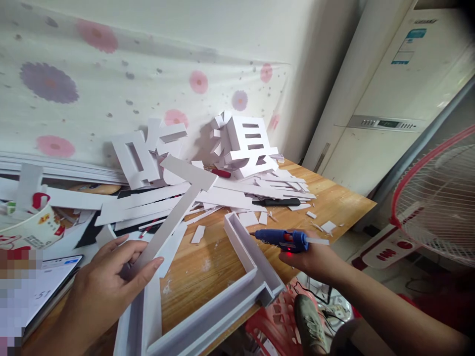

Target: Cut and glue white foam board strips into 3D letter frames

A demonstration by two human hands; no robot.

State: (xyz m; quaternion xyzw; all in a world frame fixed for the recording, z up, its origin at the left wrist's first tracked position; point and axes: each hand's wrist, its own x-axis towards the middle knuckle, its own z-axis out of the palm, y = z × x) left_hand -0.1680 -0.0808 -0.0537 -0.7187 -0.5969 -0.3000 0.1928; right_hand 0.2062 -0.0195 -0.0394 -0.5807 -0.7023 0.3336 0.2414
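Note:
My left hand [117,277] pinches a flat white foam board piece [181,210] between thumb and fingers; it is a long strip with a crossbar at its far end. In my right hand [306,257] is a blue hot glue gun [280,240], its red light on and a glue stick sticking out of the back. The gun's nozzle points left, close to the wall of a hollow white foam board letter frame [208,309]. This frame lies open side up along the table's near edge. Part of it is hidden behind my left hand and the strip.
Finished white block characters [256,143] lean by the wall. White strips and scraps, a black-handled cutter [278,202] and a red-handled tool [221,173] lie on the wooden table [341,200]. A paper bucket [31,225] and tablet [55,282] are left; a fan [434,198] stands right.

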